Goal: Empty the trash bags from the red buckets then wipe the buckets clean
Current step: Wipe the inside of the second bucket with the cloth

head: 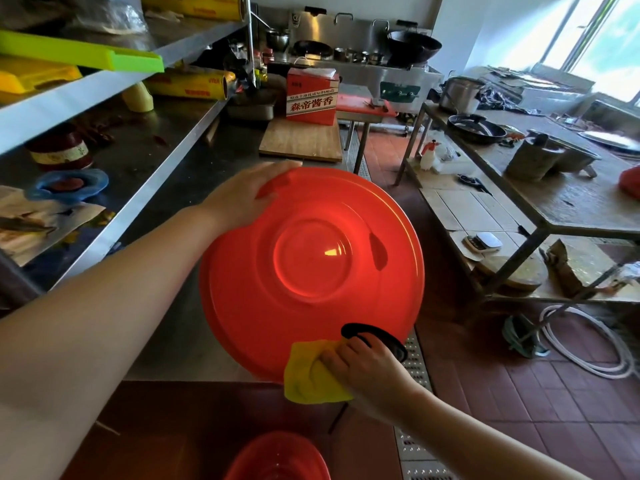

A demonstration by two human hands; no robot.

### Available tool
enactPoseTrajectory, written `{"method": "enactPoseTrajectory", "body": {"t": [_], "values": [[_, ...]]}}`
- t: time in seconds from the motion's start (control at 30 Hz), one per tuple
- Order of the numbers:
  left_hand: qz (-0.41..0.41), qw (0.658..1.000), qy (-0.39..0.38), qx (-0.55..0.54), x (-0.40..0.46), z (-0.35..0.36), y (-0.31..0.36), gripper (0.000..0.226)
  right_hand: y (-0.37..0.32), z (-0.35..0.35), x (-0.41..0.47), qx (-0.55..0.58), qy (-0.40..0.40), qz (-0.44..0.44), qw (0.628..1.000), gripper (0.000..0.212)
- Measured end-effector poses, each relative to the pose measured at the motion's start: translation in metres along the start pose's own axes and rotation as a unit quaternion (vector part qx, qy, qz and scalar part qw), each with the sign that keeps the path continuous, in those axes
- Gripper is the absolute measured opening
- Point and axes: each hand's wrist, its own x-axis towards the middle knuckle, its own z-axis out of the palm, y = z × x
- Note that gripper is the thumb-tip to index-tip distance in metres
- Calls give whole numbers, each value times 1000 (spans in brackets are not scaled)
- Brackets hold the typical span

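Observation:
A red bucket [311, 271] is turned so that its round underside faces me, over the edge of the steel counter. My left hand [242, 199] grips its upper left rim, with the fingers curled over the edge. My right hand [363, 372] holds a yellow cloth [311, 375] against the bucket's lower outer wall, beside a black handle piece [374, 336]. A second red bucket [277, 459] shows at the bottom edge, only partly in view.
A steel counter [180, 188] and shelf with cling film rolls run along the left. A red carton [311, 98] stands on a wooden board. To the right is a metal table [554, 209] with pans. A floor drain grate [415, 372] and a white hose [588, 355] lie on the tiles.

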Motion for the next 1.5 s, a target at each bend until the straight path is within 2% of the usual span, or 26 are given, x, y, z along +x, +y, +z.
{"method": "enactPoseTrajectory", "body": {"t": [0.13,0.33,0.47,0.7,1.0,1.1,1.17,1.23,1.3,1.5], "values": [[-22,995,40,90,-2,4,-4,70,5,-5,6,24,-21,13,999,54],[-58,992,8,110,-21,7,-12,83,14,-27,23,72,-3,51,996,61],[-92,992,-7,88,-35,13,-8,78,23,-64,32,162,-15,124,979,75],[-153,988,-28,14,-54,32,7,70,47,-87,37,225,-13,188,956,65],[-207,978,-35,2,-69,37,19,60,47,-112,36,279,-38,175,944,63],[-209,976,-60,23,-79,40,21,58,39,-116,37,290,-35,162,943,67],[-200,976,-81,34,-88,42,27,72,35,-115,38,300,-27,161,940,65],[-182,980,-66,43,-99,46,34,88,33,-113,39,304,-12,177,936,59],[-159,986,-34,42,-112,55,43,83,30,-112,39,293,15,214,932,60],[-134,988,71,4,-144,78,65,41,5,-99,38,236,125,284,921,54]]}}
